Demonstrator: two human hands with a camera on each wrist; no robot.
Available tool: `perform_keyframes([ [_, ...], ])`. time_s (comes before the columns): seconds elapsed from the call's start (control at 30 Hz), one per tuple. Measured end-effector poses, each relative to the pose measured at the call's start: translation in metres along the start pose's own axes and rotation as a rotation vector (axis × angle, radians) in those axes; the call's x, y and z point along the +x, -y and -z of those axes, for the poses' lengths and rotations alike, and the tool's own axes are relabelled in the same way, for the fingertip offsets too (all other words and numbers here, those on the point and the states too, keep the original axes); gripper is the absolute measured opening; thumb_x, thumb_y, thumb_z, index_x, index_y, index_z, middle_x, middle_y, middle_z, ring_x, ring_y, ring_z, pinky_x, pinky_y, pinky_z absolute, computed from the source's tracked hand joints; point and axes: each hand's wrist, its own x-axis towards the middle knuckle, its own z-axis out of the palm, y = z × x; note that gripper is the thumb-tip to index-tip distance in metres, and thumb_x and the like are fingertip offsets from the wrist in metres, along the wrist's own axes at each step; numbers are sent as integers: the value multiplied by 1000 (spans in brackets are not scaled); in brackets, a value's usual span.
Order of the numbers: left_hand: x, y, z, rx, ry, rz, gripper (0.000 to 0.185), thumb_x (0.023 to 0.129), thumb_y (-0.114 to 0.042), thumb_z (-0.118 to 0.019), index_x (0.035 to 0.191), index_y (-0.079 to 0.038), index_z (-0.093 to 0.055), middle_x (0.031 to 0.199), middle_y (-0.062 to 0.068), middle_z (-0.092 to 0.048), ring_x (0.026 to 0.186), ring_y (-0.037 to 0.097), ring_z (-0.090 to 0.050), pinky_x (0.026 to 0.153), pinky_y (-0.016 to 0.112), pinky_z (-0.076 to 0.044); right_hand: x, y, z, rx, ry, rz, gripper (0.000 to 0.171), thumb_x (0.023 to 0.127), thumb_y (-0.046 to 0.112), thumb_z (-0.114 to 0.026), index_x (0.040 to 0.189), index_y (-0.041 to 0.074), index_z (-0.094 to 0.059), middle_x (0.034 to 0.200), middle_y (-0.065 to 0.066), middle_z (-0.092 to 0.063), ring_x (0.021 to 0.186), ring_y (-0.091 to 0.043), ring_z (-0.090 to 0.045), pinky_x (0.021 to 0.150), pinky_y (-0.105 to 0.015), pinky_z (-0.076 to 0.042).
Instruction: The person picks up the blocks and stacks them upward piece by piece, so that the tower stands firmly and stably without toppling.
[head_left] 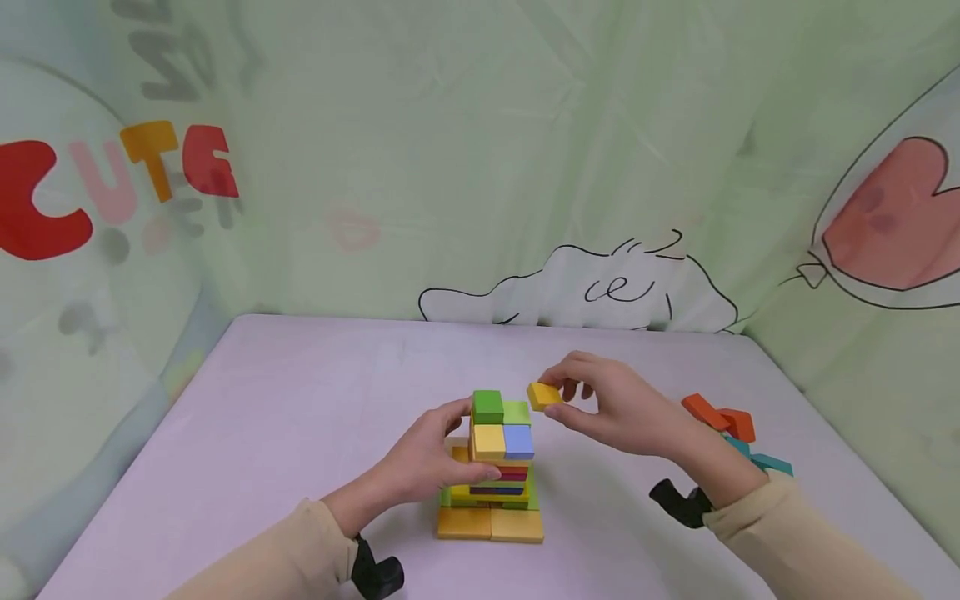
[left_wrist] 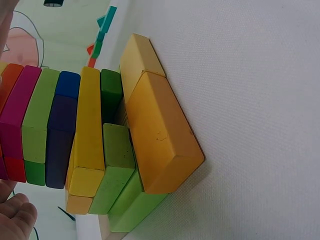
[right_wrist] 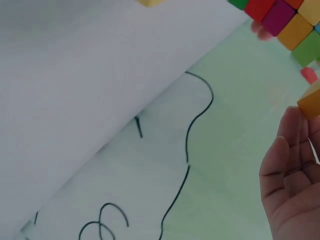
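The right hand [head_left: 615, 408] pinches a small yellow block [head_left: 544, 395] between thumb and fingertips, holding it just beside and slightly above the top of the block tower [head_left: 495, 467]. The left hand [head_left: 427, 458] curls against the tower's left side. Loose orange and teal blocks [head_left: 731, 429] lie behind the right wrist.

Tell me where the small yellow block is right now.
In the head view the small yellow block is pinched in the right hand, in the air just right of the top of the block tower, beside its green top blocks.
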Motion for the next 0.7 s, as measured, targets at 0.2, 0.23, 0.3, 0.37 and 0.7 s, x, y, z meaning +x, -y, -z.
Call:
perform_keyframes([
  [0.2,0,1,0,-7,4,-3,73,85,-23,-85,148,-9,-50,147,9,-57,147,40,-42,119,67,-33,13,9,-7,11,46,23,22,93,23,-77,111,14,-72,101,7,-66,91,-10,-56,76,-24,-54],
  [0.23,0,1,0,-9,6,-2,73,85,-23,-85,148,-9,-50,147,9,-57,147,40,-41,119,67,-33,14,9,-8,11,48,24,22,92,23,-77,111,14,-72,101,7,-66,91,-10,-56,76,-24,-53],
  [0.3,1,0,0,-10,7,-4,73,85,-22,-85,148,-9,-50,147,9,-57,147,40,-41,119,67,-32,14,10,-10,13,51,25,22,92,24,-78,110,14,-72,101,7,-66,91,-10,-56,75,-24,-53],
  [0.37,0,-1,0,-12,11,-7,73,85,-22,-85,148,-9,-50,147,9,-57,147,40,-41,119,67,-32,14,11,-11,17,52,22,23,92,24,-78,111,13,-72,101,6,-66,91,-10,-56,74,-24,-53],
  [0.7,0,0,0,-12,10,-16,73,85,-22,-85,148,-10,-50,147,8,-57,147,39,-41,119,67,-32,15,15,-13,15,61,34,25,91,26,-79,112,13,-73,102,5,-66,91,-10,-56,73,-22,-53],
])
